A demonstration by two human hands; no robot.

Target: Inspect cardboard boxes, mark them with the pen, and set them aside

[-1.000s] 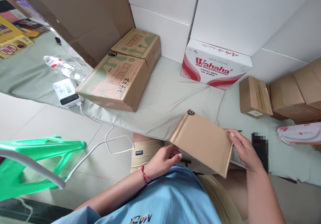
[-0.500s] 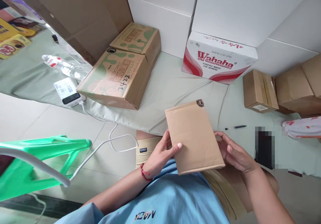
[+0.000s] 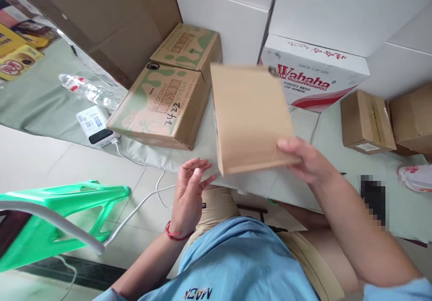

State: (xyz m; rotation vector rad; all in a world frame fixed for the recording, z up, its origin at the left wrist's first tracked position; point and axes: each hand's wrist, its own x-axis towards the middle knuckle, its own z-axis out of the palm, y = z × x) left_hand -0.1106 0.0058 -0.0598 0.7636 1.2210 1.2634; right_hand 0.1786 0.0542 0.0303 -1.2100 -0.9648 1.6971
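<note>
My right hand [image 3: 305,159] grips a flat brown cardboard box [image 3: 251,116] by its lower right corner, thumb on the near face. The box is raised above the cloth-covered surface [image 3: 162,159], slightly blurred, and covers part of the red and white Wahaha carton [image 3: 313,78] behind it. A dark round mark shows at its top right corner. To the left of the box, my left hand [image 3: 192,188] is apart from it, fingers spread and holding nothing. A red cord is tied round the left wrist.
Two green-printed coconut cartons [image 3: 158,98] stand at left, with a white power bank [image 3: 96,125] and a plastic bottle [image 3: 91,89] beside them. Brown boxes [image 3: 366,121] sit at right. A green stool [image 3: 67,202] is on the floor, a white cable [image 3: 135,202] near it.
The cardboard box has moved up and away from my lap in my right hand, which now grips its corner. My left hand has let go of it and shifted left.
</note>
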